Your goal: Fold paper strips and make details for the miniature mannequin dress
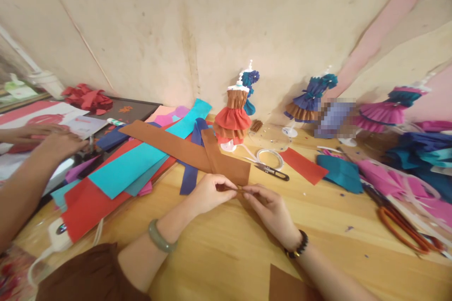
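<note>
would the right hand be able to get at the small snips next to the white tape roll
Probably yes: the snips lie on the table just beyond the right hand, with nothing between them, though that hand is busy pinching the brown strip.

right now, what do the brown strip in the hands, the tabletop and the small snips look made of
The flat brown strip, pinched between left hand and right hand, looks like matte paper or thin felt: clean-cut edges, no shine. The pale tabletop looks like varnished wood: grain lines and a soft sheen. The small dark snips are probably metal, but too small to be sure.
</note>
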`<state>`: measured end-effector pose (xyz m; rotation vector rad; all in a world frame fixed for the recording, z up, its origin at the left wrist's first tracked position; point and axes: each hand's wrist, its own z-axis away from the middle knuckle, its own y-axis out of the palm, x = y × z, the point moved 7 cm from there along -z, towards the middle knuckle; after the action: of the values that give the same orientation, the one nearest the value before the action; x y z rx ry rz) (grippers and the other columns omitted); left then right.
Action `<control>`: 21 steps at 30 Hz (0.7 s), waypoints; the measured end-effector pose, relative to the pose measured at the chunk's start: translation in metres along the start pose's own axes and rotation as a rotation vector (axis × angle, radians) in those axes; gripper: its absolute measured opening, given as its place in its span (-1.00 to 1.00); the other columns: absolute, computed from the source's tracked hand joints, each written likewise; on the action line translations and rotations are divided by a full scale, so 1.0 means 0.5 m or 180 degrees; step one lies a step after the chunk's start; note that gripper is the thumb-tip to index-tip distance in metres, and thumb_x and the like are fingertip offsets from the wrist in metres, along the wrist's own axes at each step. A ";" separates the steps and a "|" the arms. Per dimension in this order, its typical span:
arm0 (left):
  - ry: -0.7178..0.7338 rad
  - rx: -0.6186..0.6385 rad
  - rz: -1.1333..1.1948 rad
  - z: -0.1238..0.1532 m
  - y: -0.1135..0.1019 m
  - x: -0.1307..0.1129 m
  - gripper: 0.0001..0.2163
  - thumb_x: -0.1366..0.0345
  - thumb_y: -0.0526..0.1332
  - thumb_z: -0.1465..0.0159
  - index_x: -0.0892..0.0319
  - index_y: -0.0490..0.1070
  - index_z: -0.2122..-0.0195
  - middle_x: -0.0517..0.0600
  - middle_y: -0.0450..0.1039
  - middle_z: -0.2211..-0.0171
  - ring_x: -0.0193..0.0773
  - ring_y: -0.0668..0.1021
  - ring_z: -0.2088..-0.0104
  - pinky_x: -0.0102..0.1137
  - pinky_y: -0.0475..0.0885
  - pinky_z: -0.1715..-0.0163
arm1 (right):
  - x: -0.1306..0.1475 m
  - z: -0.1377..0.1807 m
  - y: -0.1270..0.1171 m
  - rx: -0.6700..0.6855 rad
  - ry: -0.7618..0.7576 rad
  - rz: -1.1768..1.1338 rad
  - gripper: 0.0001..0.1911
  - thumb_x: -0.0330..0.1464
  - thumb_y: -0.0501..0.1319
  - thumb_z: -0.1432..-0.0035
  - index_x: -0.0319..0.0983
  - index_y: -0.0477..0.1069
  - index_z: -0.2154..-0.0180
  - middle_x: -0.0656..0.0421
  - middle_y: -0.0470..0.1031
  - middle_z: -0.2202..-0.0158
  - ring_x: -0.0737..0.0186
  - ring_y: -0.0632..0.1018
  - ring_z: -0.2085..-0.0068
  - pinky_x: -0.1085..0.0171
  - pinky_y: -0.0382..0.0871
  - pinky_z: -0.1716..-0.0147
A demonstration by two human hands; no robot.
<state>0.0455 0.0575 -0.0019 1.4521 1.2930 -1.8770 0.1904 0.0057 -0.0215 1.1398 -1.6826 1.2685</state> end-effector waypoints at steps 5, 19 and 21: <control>-0.0149 -0.0109 0.0034 -0.001 -0.005 0.010 -0.86 0.32 0.25 -0.05 0.25 0.53 0.40 0.01 0.57 0.43 -0.26 0.55 0.41 -0.47 0.39 0.42 | -0.013 0.003 -0.003 -0.0101 0.0177 -0.0299 -0.67 -0.25 0.23 -0.06 -0.24 0.43 0.13 0.09 0.54 0.28 0.14 0.54 0.23 0.18 0.42 0.15; 0.0353 -0.0521 0.0069 -0.005 -0.011 0.007 -0.89 0.39 0.25 -0.07 0.21 0.56 0.39 0.02 0.54 0.40 -0.26 0.56 0.37 -0.45 0.43 0.36 | -0.016 0.002 -0.014 -0.0436 0.0312 -0.0289 -0.60 -0.25 0.26 -0.01 -0.22 0.41 0.08 0.09 0.57 0.25 0.11 0.55 0.18 0.03 0.34 0.01; 0.0373 -0.0541 0.0077 -0.005 -0.011 0.005 -0.89 0.39 0.25 -0.07 0.21 0.56 0.39 0.02 0.54 0.40 -0.26 0.56 0.37 -0.46 0.43 0.36 | -0.026 0.002 -0.014 -0.0470 0.0415 -0.0403 -0.58 -0.25 0.27 -0.01 -0.22 0.39 0.06 0.08 0.57 0.24 0.11 0.55 0.18 0.02 0.33 0.01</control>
<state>0.0414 0.0626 -0.0022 1.4994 1.4445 -1.6438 0.2013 0.0068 -0.0316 1.0359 -1.5554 1.0971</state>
